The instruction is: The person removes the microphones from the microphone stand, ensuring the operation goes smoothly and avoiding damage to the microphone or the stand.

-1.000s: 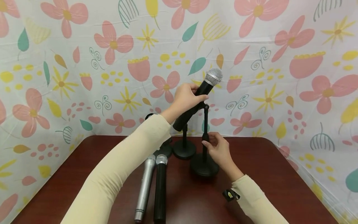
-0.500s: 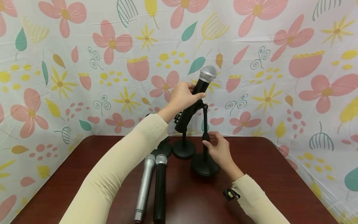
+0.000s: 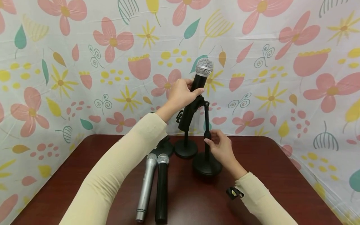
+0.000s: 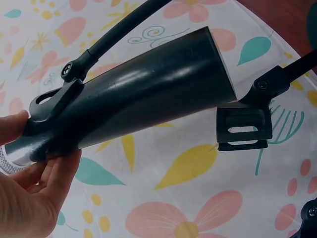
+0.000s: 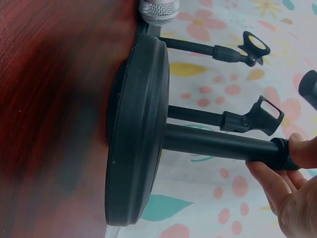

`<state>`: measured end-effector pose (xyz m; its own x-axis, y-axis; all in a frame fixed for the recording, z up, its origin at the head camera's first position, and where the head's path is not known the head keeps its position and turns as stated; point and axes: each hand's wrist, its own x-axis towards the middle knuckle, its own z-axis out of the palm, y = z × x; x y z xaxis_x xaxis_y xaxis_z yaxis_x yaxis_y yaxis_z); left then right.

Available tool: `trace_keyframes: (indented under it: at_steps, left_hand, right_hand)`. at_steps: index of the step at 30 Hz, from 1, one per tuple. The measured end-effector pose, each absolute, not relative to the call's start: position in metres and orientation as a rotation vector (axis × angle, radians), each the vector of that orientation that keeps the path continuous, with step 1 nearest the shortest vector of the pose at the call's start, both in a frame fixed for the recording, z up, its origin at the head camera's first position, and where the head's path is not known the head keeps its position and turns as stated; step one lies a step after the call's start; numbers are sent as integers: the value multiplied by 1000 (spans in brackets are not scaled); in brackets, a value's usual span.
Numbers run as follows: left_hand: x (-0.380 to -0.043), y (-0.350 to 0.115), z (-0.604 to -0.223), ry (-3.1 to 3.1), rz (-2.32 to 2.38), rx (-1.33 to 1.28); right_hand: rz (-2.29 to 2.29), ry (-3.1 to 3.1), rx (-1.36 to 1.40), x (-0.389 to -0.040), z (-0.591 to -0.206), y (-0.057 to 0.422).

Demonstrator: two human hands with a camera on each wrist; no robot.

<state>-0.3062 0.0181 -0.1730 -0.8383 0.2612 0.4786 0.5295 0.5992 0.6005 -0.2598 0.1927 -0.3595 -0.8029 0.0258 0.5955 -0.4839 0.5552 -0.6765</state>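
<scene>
A black microphone point(image 3: 185, 117) with a silver mesh head sits tilted in the clip point(image 4: 57, 101) of a black desk stand point(image 3: 207, 164). My left hand point(image 3: 182, 93) grips its upper body just below the mesh, thumb on one side and fingers on the other, as the left wrist view also shows. Lower down, my right hand point(image 3: 223, 148) pinches the stand's upright at its collar point(image 5: 281, 153). The stand's round base rests on the table. In the right wrist view the microphone shows only as its dark tail end point(image 5: 309, 87).
A silver microphone point(image 3: 145, 190) and another black microphone point(image 3: 161, 190) lie side by side on the dark red table point(image 3: 112, 187). Behind them are two more stands, one with its base point(image 3: 185, 148) in sight and the other point(image 3: 164, 148) partly hidden by my left sleeve. A flowered cloth point(image 3: 112, 78) hangs behind.
My left hand has turned the microphone more upright, its head moving left. The clip has tilted with it. My right hand stays on the stand's upright.
</scene>
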Motion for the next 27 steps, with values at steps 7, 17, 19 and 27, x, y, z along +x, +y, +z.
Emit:
trace_keyframes:
  at_steps: [7,17,19,27]
  left_hand:
    - [-309,6,-166,-2375,-1315,-622]
    - [-307,-12,-183,-2399,-1389,-615]
    - [-304,-15,-187,-2404,-1409,-577]
    - [-295,-22,-205,-2574,-1387,-523]
  right_hand:
    - [1276,-2286,305,-260,-364,197]
    - [1253,-2245,312,-264,-359,196]
    - [1256,-2239,304,-266,-359,198]
    - [1264,-2187,298,-273,-359,202]
